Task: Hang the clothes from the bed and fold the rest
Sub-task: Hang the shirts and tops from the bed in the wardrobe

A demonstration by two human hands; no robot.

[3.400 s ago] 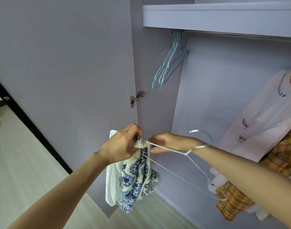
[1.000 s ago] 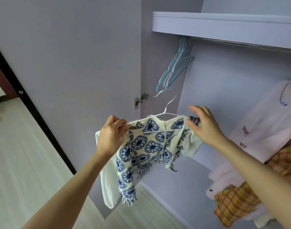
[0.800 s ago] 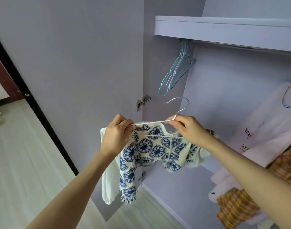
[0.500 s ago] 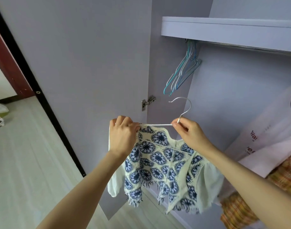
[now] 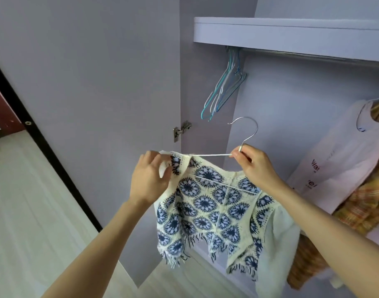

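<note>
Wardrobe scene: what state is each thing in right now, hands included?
Wardrobe door: swung open.
Crochet top: draped on the white hanger, not yet on the rail.
White hanger: held up below the rail, hook free.
Left hand: pinching the top's shoulder.
Right hand: pinching the hanger's neck.
Spare hangers: hanging bare.
White T-shirt: hung.

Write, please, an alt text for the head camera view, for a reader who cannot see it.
Two hands hold a white wire hanger carrying a cream top with blue flowers before an open wardrobe: the right hand pinches the hanger's neck, the left hand grips the top's shoulder. Empty hangers and a white T-shirt hang from the rail above.
</note>
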